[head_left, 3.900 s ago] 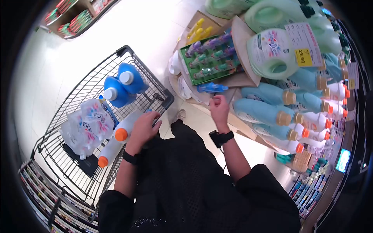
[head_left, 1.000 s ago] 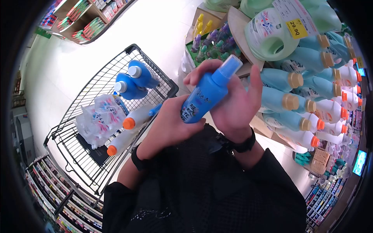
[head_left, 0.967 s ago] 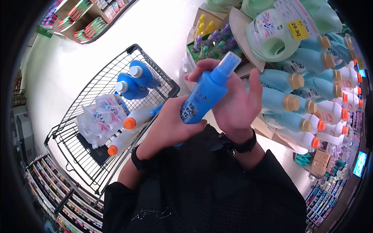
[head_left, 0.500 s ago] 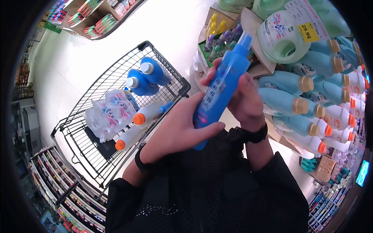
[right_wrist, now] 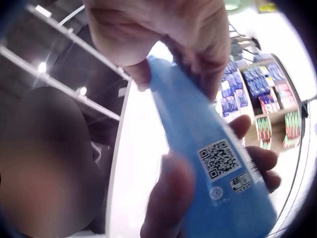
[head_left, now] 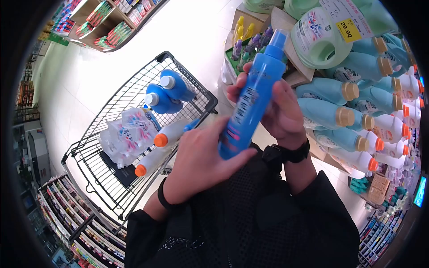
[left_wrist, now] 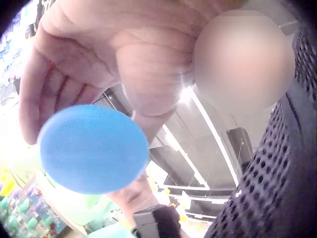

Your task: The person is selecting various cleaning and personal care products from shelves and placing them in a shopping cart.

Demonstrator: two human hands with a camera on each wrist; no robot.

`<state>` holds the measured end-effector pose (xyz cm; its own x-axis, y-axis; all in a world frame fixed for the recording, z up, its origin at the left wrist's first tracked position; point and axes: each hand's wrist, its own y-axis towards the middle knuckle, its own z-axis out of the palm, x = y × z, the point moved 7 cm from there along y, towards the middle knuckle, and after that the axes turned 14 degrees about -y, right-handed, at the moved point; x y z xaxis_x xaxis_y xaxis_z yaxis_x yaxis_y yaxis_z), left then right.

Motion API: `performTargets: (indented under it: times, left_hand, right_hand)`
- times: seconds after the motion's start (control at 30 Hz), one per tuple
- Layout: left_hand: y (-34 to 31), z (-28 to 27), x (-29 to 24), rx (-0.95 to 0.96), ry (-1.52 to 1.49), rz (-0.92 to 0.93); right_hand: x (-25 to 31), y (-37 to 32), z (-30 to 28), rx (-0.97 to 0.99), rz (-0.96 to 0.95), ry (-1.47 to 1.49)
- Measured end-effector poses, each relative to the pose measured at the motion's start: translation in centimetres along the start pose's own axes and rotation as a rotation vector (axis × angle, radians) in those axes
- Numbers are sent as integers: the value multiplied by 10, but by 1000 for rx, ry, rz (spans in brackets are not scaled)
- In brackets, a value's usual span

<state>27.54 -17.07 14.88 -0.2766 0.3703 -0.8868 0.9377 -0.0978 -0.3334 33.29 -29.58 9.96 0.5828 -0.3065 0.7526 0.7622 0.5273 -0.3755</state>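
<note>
A tall blue spray bottle [head_left: 254,102] with a blue cap is held tilted in front of the body, its top leaning away to the right. My right hand [head_left: 286,111] grips its upper part, thumb on one side and fingertips on the other. Around the lower end curls my left hand [head_left: 201,156], with the thumb lying near the base. The left wrist view shows the round bottle base [left_wrist: 94,148] below the left palm [left_wrist: 114,44]. In the right wrist view, a QR code [right_wrist: 219,159] shows on the bottle, between the left hand's blurred thumb and its fingertips.
Left stands a wire shopping cart [head_left: 156,56] holding two blue jugs [head_left: 167,91], clear pouches [head_left: 129,134] and orange-capped white bottles [head_left: 167,136]. At right, a display carries green jugs [head_left: 313,35], light blue bottles [head_left: 326,111] and small capped bottles [head_left: 252,44]. Shelves [head_left: 80,219] line the lower left.
Earlier my right hand was at a blue item on the display. A second ago it was spread open behind the bottle; now it grips it. The bottle has turned to another label side.
</note>
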Motion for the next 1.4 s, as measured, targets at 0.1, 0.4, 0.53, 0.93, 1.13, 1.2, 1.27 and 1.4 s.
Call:
performTargets:
  times: [0.1, 0.4, 0.53, 0.93, 1.13, 1.2, 1.27, 1.4]
  left_hand:
    - [7, 5, 20, 62, -37, -149]
    - [4, 21, 36, 452, -1157, -340]
    - [3, 21, 32, 483, -1194, -330]
    - [2, 25, 33, 548, -1198, -343]
    - [1, 26, 35, 555, -1228, -336]
    - [-2, 28, 34, 556, -1277, -366]
    - [-3, 30, 33, 585, -1299, -360]
    - [-7, 33, 28, 648, -1376, -371]
  right_hand:
    - [4, 0, -3, -253, 32, -196]
    - [19, -9, 5, -201, -5, -122]
    - [25, -12, 11, -193, -29, -266]
    - [27, -14, 12, -193, -49, -251]
    - [24, -12, 10, -179, -38, -251]
    - [22, -11, 7, -164, -28, -266]
    - [8, -5, 8, -52, 87, 21]
    - [-1, 2, 16, 176, 39, 171]
